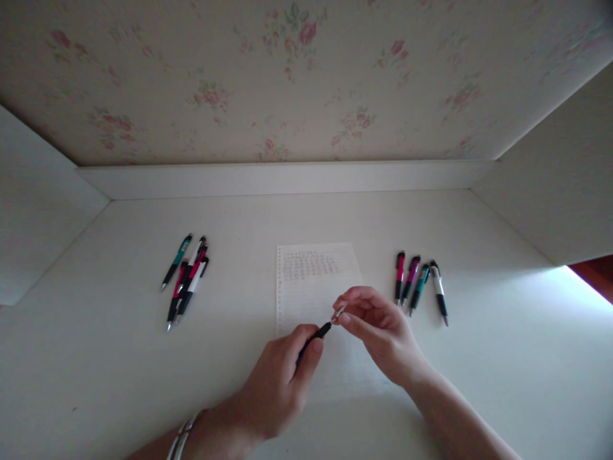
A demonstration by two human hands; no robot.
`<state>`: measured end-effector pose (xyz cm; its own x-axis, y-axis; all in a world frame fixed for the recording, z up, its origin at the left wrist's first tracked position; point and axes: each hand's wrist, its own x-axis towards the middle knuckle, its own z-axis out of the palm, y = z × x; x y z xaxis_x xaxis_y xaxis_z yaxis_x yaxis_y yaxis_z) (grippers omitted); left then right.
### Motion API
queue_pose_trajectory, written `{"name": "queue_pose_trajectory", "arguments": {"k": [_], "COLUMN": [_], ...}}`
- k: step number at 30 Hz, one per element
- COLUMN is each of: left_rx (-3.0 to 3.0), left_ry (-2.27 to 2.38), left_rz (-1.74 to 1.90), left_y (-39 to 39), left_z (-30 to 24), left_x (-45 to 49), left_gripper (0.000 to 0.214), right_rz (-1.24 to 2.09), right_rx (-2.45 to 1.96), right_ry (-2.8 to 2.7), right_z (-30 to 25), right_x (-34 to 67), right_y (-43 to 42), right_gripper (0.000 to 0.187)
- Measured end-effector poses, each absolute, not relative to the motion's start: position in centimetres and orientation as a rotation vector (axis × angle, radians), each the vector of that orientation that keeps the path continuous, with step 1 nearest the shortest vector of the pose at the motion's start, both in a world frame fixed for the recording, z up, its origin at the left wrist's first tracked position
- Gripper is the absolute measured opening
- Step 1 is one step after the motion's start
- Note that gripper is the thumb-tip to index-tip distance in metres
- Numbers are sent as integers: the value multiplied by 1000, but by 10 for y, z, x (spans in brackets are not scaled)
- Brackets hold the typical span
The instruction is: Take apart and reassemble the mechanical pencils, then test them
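My left hand (282, 374) is closed around a dark pen (313, 340), its black grip end pointing up and to the right. Between the thumb and fingertips of my right hand (380, 332) is a small silver pen tip (338, 313). That piece sits right at the end of the pen; whether the two touch I cannot tell. Both hands are above a lined sheet of paper (313, 300) with handwriting on its upper part. The rear of the pen is hidden in my left palm.
Several pens (186, 281) lie in an overlapping pile on the left of the white desk (115, 358). On the right, several more pens (419, 287) lie side by side. A low ledge (287, 179) and floral wallpaper (306, 83) are behind; white panels (550, 172) flank the desk.
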<state>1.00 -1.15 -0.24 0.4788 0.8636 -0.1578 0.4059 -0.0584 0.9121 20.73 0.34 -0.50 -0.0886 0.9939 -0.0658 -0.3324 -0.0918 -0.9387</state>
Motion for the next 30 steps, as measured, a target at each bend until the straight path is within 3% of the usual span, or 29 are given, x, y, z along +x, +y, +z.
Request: {"name": "queue_pose_trajectory", "arguments": {"k": [30], "left_rx": [1700], "left_ry": [1089], "left_rz": [559], "left_y": [-11], "left_z": [-3], "left_x": [10], "left_gripper": [31], "right_rz": [1607], "right_rx": [-955], "right_ry": [-909], "right_z": [-3], "right_x": [195], "right_y": [-3], "right_gripper": [14]}}
